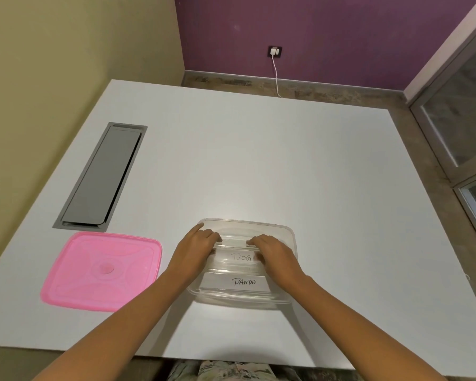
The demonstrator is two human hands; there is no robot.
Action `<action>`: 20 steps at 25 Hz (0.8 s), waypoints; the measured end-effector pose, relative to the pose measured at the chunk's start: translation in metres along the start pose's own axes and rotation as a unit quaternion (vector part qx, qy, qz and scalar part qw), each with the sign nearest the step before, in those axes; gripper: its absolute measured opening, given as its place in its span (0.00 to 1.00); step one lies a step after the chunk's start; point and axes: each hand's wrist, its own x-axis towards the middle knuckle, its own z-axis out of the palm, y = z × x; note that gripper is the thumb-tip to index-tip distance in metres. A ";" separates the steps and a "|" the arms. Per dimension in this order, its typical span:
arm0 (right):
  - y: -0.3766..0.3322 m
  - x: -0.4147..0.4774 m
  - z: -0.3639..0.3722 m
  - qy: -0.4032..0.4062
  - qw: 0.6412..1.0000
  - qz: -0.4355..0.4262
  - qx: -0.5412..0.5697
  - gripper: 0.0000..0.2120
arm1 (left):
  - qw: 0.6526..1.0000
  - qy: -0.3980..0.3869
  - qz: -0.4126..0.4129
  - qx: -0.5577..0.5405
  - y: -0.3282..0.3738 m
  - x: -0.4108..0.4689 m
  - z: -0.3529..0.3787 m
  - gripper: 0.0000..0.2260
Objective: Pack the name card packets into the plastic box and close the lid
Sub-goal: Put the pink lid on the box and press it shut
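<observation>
A clear plastic box (282, 229) stands on the white table in front of me, without its lid. Inside it lie two white name card packets: one marked PANDA (235, 282) nearest me, and one marked DOG (241, 257) behind it. My left hand (195, 250) and my right hand (275, 253) reach into the box and hold the DOG packet by its two ends, fingers curled over its far edge. The pink lid (102, 270) lies flat on the table to the left of the box.
A grey cable hatch (101, 177) is set into the white table (259, 160) at the far left, behind the lid. A white cable runs from a wall socket (274, 51) down to the floor beyond the table's far edge.
</observation>
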 end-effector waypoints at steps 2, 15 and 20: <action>-0.003 0.000 -0.004 0.022 1.000 -0.008 0.015 0.16 | 0.997 0.037 -0.009 -0.061 0.006 -0.006 -0.011 0.13; -0.126 0.034 0.034 0.035 0.977 -0.204 0.055 0.14 | 0.934 0.106 -0.319 -0.122 -0.053 -0.146 -0.042 0.05; -0.166 0.046 0.085 -0.084 0.948 -0.293 -0.095 0.13 | 0.924 0.058 -0.362 -0.109 -0.067 -0.201 -0.026 0.05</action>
